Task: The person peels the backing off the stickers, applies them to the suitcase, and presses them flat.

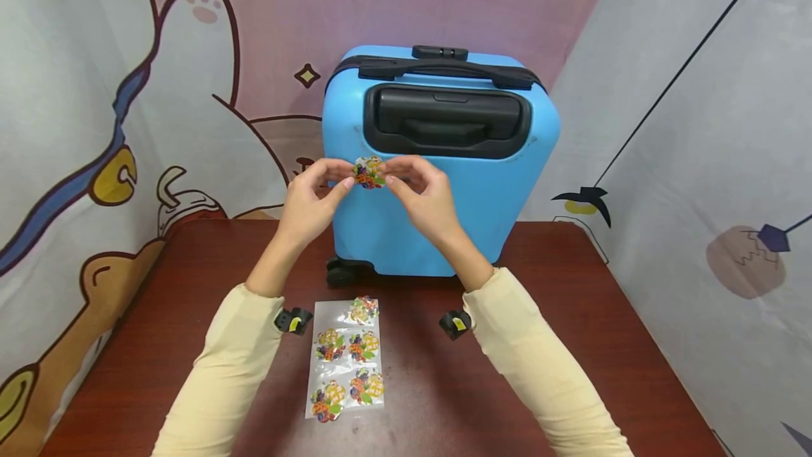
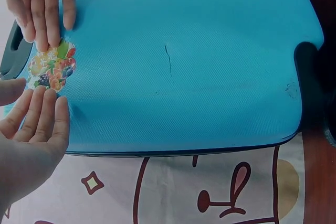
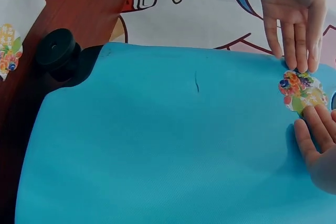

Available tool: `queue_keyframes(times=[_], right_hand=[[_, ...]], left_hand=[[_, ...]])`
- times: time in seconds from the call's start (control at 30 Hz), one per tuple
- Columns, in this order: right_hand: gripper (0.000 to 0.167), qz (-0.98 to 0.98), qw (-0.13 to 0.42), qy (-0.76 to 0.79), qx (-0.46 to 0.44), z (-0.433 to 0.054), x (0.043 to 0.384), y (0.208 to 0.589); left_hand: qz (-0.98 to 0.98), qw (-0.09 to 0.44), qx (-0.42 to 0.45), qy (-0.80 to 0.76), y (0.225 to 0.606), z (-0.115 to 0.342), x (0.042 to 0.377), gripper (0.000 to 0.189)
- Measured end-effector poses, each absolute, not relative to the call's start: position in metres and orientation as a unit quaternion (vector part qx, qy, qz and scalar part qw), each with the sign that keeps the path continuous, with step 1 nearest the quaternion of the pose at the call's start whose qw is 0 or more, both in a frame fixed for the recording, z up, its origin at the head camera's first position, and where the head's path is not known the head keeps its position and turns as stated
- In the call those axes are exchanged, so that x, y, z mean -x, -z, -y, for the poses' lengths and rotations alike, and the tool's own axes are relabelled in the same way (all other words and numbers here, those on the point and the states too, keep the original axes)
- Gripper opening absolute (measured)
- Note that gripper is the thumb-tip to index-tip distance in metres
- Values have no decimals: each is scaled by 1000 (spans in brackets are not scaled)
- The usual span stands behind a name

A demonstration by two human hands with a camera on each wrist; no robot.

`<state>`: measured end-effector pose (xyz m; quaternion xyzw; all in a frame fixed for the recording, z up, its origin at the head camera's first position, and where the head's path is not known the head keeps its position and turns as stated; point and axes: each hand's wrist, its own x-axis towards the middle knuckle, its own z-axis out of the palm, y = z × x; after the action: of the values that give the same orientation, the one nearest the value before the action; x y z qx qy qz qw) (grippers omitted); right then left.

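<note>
Both hands hold a colourful fruit-patterned sticker (image 1: 368,173) by its opposite sides, in front of the upper left face of a blue suitcase (image 1: 412,231). My left hand (image 1: 309,202) pinches the left side between thumb and fingers. On the other side, my right hand (image 1: 423,196) pinches the right edge. In the left wrist view, fingertips of both hands meet the sticker (image 2: 51,66) close over the blue shell. The right wrist view shows the same sticker (image 3: 299,90) with fingertips covering parts of its edge.
On the brown table (image 1: 190,316) lies a sheet (image 1: 325,311) with several more fruit stickers. The suitcase has a black handle recess (image 1: 447,122) and a black wheel (image 1: 342,272) at its lower left. Behind stands a cartoon-printed cloth (image 1: 266,34).
</note>
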<state>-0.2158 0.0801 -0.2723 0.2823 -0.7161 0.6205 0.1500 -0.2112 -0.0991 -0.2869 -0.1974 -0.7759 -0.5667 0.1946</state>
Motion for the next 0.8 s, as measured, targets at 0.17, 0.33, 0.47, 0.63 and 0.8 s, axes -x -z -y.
queue_keyframes(times=[0.17, 0.33, 0.47, 0.63, 0.8], right_hand=[[18, 724, 154, -615, -271, -83, 216, 279], [21, 737, 123, -596, -293, -80, 217, 286], [18, 734, 137, -609, -269, -80, 217, 290], [15, 733, 145, -613, -255, -81, 215, 292], [19, 749, 115, -586, -288, -74, 213, 291]], left_hand=[[773, 195, 199, 570, 287, 99, 211, 22], [773, 196, 204, 568, 288, 99, 212, 22], [773, 196, 201, 568, 288, 99, 212, 22], [774, 197, 200, 567, 288, 100, 212, 21], [774, 201, 203, 565, 289, 100, 212, 21]])
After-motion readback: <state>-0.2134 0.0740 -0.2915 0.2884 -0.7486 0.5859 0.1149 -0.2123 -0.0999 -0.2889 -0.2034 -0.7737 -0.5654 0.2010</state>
